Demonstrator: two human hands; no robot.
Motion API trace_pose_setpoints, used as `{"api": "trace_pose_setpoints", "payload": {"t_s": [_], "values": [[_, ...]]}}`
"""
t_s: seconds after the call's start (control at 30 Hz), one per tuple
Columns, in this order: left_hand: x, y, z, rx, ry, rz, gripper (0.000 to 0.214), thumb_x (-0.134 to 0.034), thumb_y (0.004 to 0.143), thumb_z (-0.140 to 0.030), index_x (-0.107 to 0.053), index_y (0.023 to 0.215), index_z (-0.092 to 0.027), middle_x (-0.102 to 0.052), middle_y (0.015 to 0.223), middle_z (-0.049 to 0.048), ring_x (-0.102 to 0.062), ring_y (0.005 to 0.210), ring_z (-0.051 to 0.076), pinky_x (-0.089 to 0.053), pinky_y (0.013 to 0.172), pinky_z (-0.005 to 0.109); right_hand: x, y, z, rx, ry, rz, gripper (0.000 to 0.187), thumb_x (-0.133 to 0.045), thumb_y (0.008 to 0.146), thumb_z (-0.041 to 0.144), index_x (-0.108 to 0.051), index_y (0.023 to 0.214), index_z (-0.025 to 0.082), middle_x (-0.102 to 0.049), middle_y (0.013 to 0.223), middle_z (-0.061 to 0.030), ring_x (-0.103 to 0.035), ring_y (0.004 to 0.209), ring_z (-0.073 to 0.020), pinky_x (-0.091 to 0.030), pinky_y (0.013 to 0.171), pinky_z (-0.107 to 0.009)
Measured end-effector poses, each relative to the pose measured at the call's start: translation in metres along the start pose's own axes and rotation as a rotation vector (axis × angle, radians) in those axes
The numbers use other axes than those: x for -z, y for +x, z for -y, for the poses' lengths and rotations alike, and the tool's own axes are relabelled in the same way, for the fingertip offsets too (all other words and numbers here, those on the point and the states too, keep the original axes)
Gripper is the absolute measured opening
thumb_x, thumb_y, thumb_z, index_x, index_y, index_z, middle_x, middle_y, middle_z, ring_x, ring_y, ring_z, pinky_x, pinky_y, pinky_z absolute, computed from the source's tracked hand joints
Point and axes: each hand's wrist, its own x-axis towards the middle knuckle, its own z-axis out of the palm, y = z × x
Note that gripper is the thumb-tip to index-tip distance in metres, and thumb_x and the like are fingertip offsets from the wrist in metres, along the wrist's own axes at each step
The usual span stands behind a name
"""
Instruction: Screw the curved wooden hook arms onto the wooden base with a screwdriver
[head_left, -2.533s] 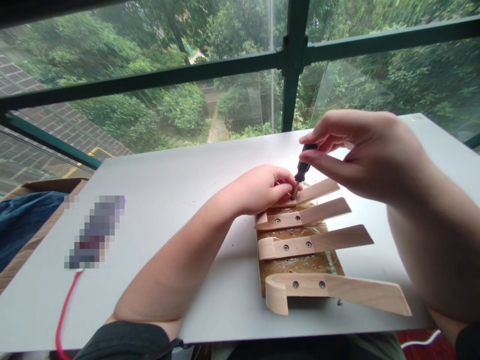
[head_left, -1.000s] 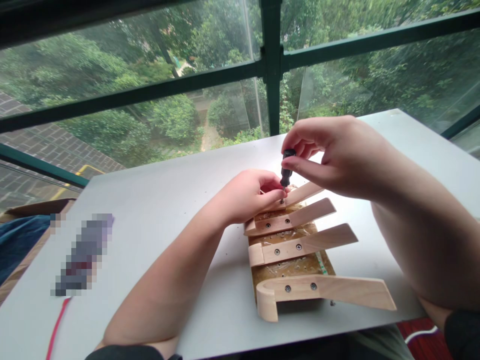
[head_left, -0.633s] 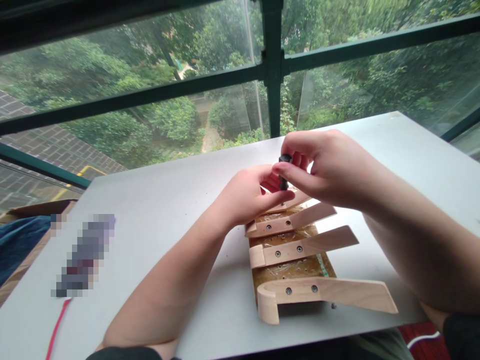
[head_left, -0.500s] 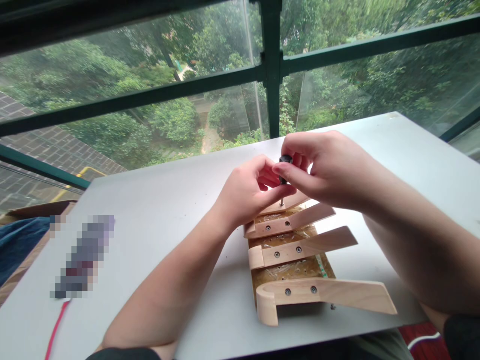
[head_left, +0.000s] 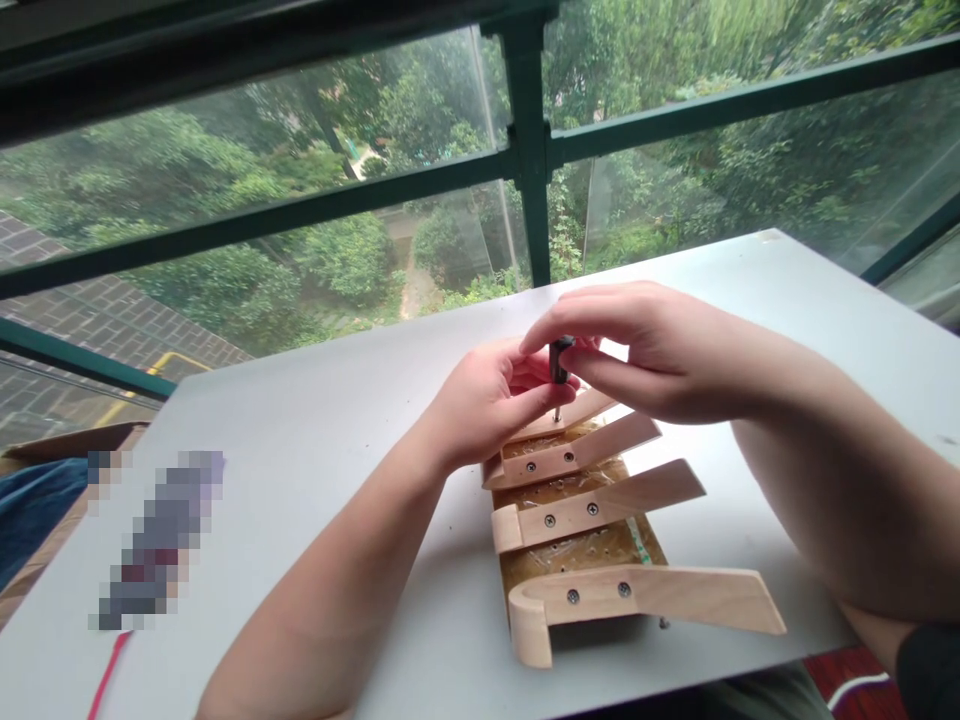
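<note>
A short screwdriver with a black handle stands nearly upright. Its tip meets a screw in the farthest wooden piece. My right hand grips the handle between thumb and fingers. Thumb and curled fingers of my left hand close around the tool's lower part, just above the wood. Beneath lies a brown, tape-covered board with small holes. Across it run several pale wooden pieces, including a hook-ended nearest one and a middle one. The nearer pieces each show two cross-head screws.
The board rests on a white table by a green-framed window. A small loose screw lies by the board's near right corner. At left are a blurred-out object with a pink cord and a box holding blue cloth.
My right hand's fingers have shifted around the screwdriver handle, the index finger now reaching over to its left side. My left hand keeps its hold. The whole view has moved slightly.
</note>
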Motion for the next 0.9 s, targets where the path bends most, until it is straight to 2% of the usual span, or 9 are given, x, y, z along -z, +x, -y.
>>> {"api": "trace_pose_setpoints", "payload": {"t_s": [0.17,0.3,0.43,0.53,0.63,0.73,0.9], "values": [[0.002,-0.001,0.002,-0.008,-0.095,0.080,0.031,-0.063,0.088,-0.035,-0.066,0.111,-0.015,-0.073,0.106,0.0098,-0.069,0.101,0.023,-0.055,0.087,0.033,0.006,-0.004,0.001,-0.019,-0.028,0.037,0.021,-0.052,0.086,0.017,-0.068,0.100,0.019,-0.069,0.087,-0.0027,-0.056,0.073,-0.0140,-0.038,0.067,-0.027],[0.004,-0.003,0.000,-0.008,0.012,0.120,0.026,-0.057,0.092,-0.033,-0.067,0.108,-0.016,-0.074,0.105,0.0084,-0.069,0.099,0.021,-0.054,0.086,0.031,0.005,-0.005,0.003,-0.090,-0.103,0.007,0.014,-0.055,0.085,0.019,-0.067,0.093,0.021,-0.066,0.077,-0.0006,-0.052,0.065,-0.0129,-0.035,0.060,-0.026],[0.001,-0.003,-0.001,-0.036,0.091,0.117,0.026,-0.053,0.093,-0.034,-0.066,0.107,-0.016,-0.073,0.103,0.0072,-0.069,0.095,0.020,-0.052,0.083,0.030,0.001,-0.003,0.004,-0.159,-0.139,0.002,0.006,-0.055,0.086,0.026,-0.059,0.084,0.021,-0.060,0.071,0.0008,-0.047,0.061,-0.0123,-0.031,0.056,-0.026],[-0.001,-0.003,-0.002,-0.039,0.143,0.074,0.023,-0.058,0.090,-0.037,-0.065,0.098,-0.017,-0.073,0.095,0.0050,-0.068,0.087,0.018,-0.052,0.078,0.027,-0.003,0.000,0.007,-0.191,-0.173,0.005,0.020,-0.052,0.088,0.035,-0.048,0.074,0.022,-0.051,0.062,0.0024,-0.040,0.056,-0.0116,-0.027,0.054,-0.027],[-0.002,-0.003,-0.002,0.002,0.157,0.015,0.027,-0.064,0.085,-0.042,-0.062,0.095,-0.016,-0.070,0.088,0.0039,-0.066,0.081,0.017,-0.051,0.070,0.026,-0.007,0.002,0.009,-0.222,-0.240,0.006,0.026,-0.050,0.088,0.036,-0.040,0.069,0.022,-0.044,0.056,0.0035,-0.035,0.052,-0.0112,-0.023,0.054,-0.028],[-0.002,-0.003,-0.003,0.033,0.137,0.003,0.030,-0.066,0.083,-0.043,-0.060,0.096,-0.016,-0.070,0.089,0.0052,-0.066,0.082,0.019,-0.052,0.070,0.027,-0.010,0.002,0.011,-0.260,-0.307,0.006,0.027,-0.048,0.089,0.036,-0.040,0.067,0.021,-0.044,0.055,0.0027,-0.034,0.051,-0.0116,-0.022,0.054,-0.029],[-0.002,-0.003,-0.003,0.002,0.050,0.038,0.023,-0.060,0.089,-0.037,-0.061,0.098,-0.016,-0.071,0.096,0.0058,-0.067,0.089,0.019,-0.052,0.077,0.028,-0.012,0.001,0.010,-0.304,-0.355,-0.015,0.036,-0.045,0.092,0.042,-0.044,0.063,0.021,-0.046,0.054,0.0006,-0.033,0.050,-0.0123,-0.021,0.053,-0.029]]}}
